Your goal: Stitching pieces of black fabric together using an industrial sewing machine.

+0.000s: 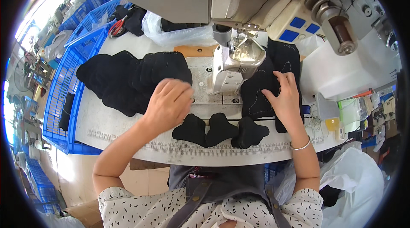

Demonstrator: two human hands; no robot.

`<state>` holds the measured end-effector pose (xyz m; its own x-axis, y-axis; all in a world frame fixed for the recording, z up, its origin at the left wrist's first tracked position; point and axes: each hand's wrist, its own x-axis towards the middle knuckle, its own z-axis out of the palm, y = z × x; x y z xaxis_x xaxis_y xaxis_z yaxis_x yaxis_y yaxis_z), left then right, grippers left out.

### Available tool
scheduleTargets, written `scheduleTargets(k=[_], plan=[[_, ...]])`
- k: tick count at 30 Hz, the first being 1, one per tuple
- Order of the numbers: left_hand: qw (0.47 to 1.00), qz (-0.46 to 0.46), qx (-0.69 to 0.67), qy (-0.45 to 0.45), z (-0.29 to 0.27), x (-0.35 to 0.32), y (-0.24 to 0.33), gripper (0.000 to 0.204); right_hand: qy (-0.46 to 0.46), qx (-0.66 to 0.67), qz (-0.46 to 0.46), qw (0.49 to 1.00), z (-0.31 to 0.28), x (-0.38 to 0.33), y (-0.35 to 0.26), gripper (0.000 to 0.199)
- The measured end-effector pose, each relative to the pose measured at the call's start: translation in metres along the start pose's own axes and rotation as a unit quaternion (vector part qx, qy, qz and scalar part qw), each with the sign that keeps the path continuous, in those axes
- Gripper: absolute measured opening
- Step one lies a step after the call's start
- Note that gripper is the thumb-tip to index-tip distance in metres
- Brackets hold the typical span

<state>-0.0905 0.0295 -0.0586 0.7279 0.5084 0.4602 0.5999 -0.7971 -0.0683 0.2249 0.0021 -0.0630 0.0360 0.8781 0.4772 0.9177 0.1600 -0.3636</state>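
Note:
My left hand (171, 102) is over the near right edge of a pile of black fabric pieces (128, 76), left of the sewing machine's needle area (245, 55). Its fingers are curled together and slightly blurred; whatever they hold, if anything, is hidden. To the right of the machine, my right hand (285, 97) has thumb and fingers spread over a black fabric panel (258, 95) marked with pale outlines. A second black panel (287, 57) lies alongside, partly under this hand. Small black shaped pieces (220, 130) sit in a row near the table's front edge.
A printed ruler strip (205, 149) runs along the table's front. Blue plastic baskets (64, 100) flank the left side. Red-handled scissors (117, 28) and a clear plastic bag (175, 31) lie behind the pile. A thread spool (339, 29) and a blue-buttoned panel (294, 27) are at upper right.

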Motion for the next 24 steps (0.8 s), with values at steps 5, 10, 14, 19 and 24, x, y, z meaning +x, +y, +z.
scheduleTargets(k=[5,10,14,19,24], plan=[[0.97,-0.054,-0.223,-0.083,-0.014,-0.004,0.026,0.033,0.001,0.004,-0.006,1.0,0.003,-0.002,0.002,0.044],[0.955,-0.065,-0.246,-0.151,-0.009,-0.015,0.025,0.048,-0.031,0.049,0.064,0.996,0.007,-0.002,0.001,0.04],[0.966,-0.071,-0.244,-0.046,-0.009,-0.003,0.042,0.046,0.001,0.076,0.031,0.997,0.009,-0.002,0.001,0.031],[0.966,-0.044,-0.254,-0.034,0.009,0.004,0.054,0.045,0.037,0.179,0.031,0.983,-0.007,-0.001,-0.003,0.022],[0.962,-0.075,-0.261,-0.027,0.005,0.009,0.055,0.04,0.158,0.158,-0.059,0.973,-0.026,-0.017,-0.003,0.017]])
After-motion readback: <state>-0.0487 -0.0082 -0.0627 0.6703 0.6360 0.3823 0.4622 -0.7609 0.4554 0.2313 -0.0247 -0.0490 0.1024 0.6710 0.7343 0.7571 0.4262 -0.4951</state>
